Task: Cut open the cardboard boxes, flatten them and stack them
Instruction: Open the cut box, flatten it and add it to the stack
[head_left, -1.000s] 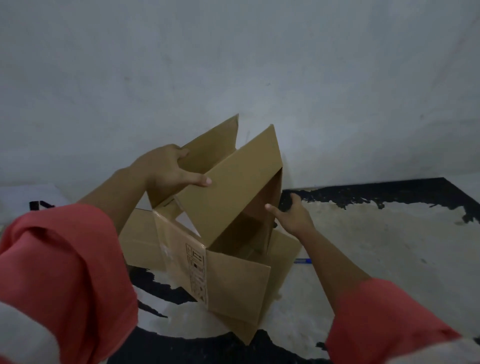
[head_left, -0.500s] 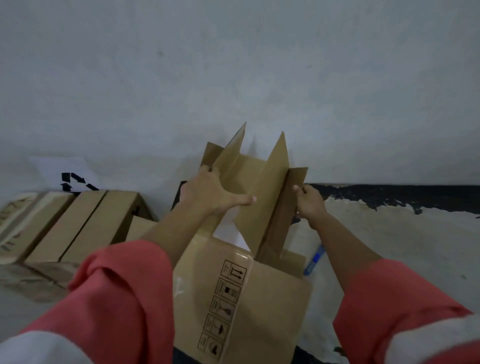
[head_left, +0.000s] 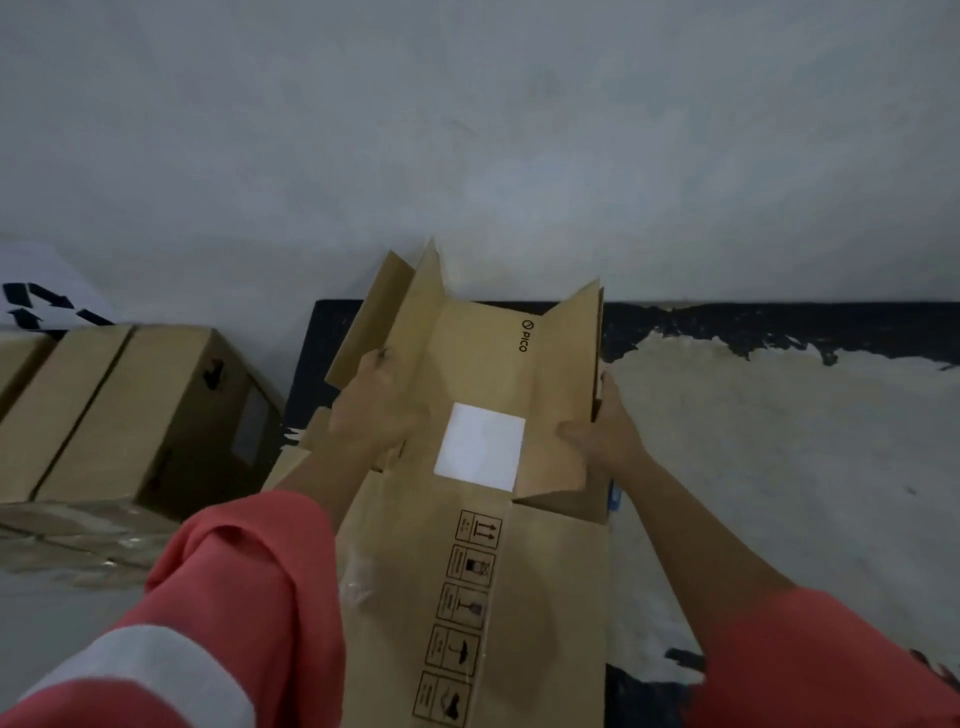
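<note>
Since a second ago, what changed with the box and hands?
The cardboard box has folded from standing open to nearly flat, white label facing up. The right hand moved from the opening to grip the right flap; the left hand shifted to the left flap. Both stay on the box; the blue tool stays beside it.

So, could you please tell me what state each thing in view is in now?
cardboard box: opened, collapsed nearly flat, far flaps sticking up
left hand: grips the box's left flap
right hand: pinches the right flap, thumb in front
boxes on the left: closed, not flattened, side by side
blue object: mostly hidden behind the box, state unclear
</note>
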